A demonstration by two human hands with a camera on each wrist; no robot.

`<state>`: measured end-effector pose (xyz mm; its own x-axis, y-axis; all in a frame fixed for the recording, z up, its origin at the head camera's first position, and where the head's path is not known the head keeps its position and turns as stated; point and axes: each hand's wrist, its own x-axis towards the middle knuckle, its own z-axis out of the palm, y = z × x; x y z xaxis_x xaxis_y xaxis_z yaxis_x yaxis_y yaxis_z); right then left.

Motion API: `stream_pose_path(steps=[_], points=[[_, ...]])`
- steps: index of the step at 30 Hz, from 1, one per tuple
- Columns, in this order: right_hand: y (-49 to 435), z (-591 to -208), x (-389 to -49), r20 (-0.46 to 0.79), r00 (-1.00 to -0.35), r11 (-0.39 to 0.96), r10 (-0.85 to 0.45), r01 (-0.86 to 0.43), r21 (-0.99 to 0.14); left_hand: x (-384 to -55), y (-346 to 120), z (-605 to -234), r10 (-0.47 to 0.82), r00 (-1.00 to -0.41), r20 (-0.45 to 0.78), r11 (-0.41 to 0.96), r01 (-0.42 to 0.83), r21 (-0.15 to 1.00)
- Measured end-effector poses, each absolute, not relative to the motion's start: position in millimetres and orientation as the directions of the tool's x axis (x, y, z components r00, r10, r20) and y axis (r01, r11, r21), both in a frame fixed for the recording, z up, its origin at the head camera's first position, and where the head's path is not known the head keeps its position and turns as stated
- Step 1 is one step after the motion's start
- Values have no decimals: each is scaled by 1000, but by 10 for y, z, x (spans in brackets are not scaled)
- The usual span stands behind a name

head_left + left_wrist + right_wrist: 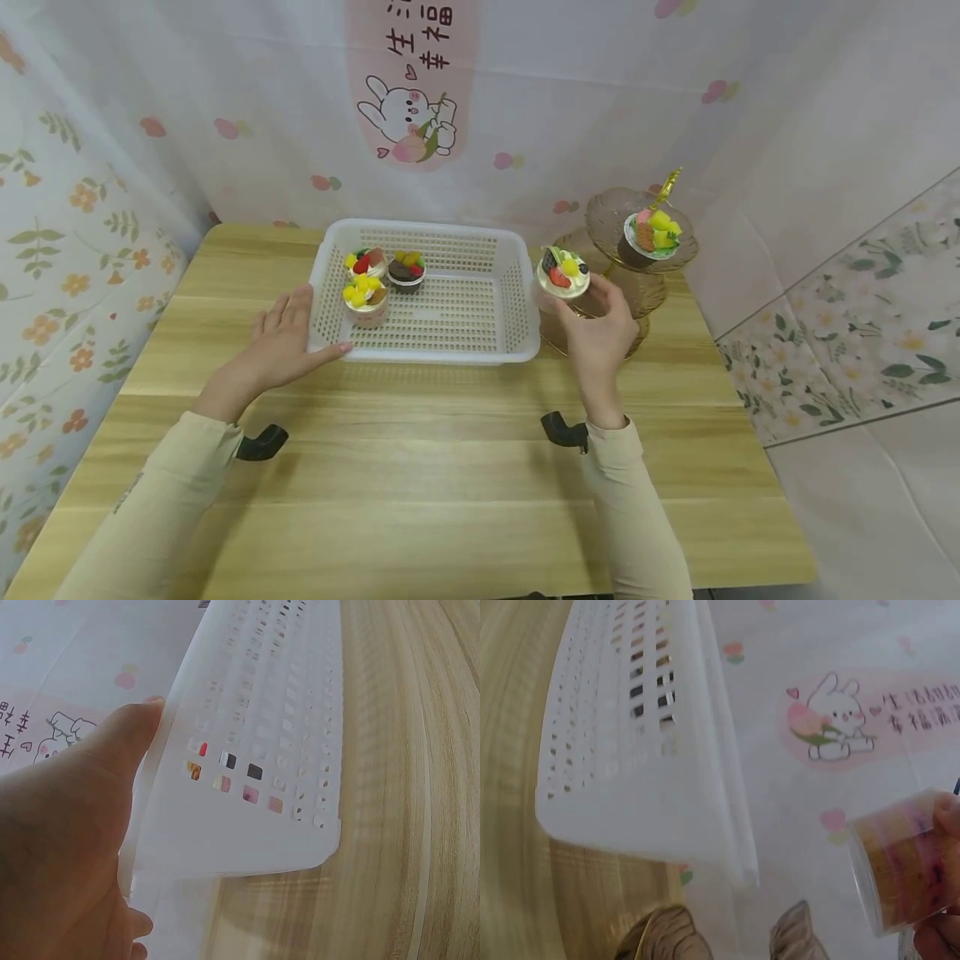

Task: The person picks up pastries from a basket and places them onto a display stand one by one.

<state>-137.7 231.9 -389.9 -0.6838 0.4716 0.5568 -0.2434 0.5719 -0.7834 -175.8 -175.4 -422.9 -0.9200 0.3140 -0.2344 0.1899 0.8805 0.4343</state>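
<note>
My right hand [602, 329] grips a clear cake cup [563, 275], topped with cream, strawberry and yellow fruit, between thumb and fingers. It is held up just right of the white plastic basket [425, 357], in front of the tiered stand [645, 312]. In the right wrist view, layered sponge shows through the wall of the cup [900, 862]. My left hand [281, 342] rests with straight fingers against the basket's left end, its thumb on the front rim. Inside the basket's left part sit a yellow-topped cup [366, 302], a strawberry-topped cup [367, 263] and a chocolate cupcake [406, 272].
A fruit-topped cupcake [651, 236] sits on the stand's top tier, beside its gold handle [666, 188]. Patterned curtains [262, 108] hang behind and left of the wooden table [420, 492]. A tiled wall [847, 333] is at the right.
</note>
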Motion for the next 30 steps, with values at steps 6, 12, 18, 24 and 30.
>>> stream_pose_path(steps=[6, 12, 18, 24, 30], points=[[2507, -4001, -1403, 492, -687, 499, 535, -213, -840, -1732, -1769, -4223, 318, -919, -234, 876, 190, 444], [2692, -4049, -1466, 445, -725, 439, 526, -216, -872, -1730, -1773, -4230, 319, -920, -229, 879, 197, 435], [2819, -4070, -1542, 410, -726, 418, 552, -184, -889, -1740, -1772, -4233, 320, -921, -224, 879, 200, 432], [2904, -4077, -1588, 384, -736, 386, 557, -180, -905, -1738, -1778, -4230, 317, -922, -222, 879, 198, 434], [2977, -4056, -1617, 375, -759, 383, 533, -179, -906, -1757, -1767, -4242, 319, -921, -225, 877, 196, 439]])
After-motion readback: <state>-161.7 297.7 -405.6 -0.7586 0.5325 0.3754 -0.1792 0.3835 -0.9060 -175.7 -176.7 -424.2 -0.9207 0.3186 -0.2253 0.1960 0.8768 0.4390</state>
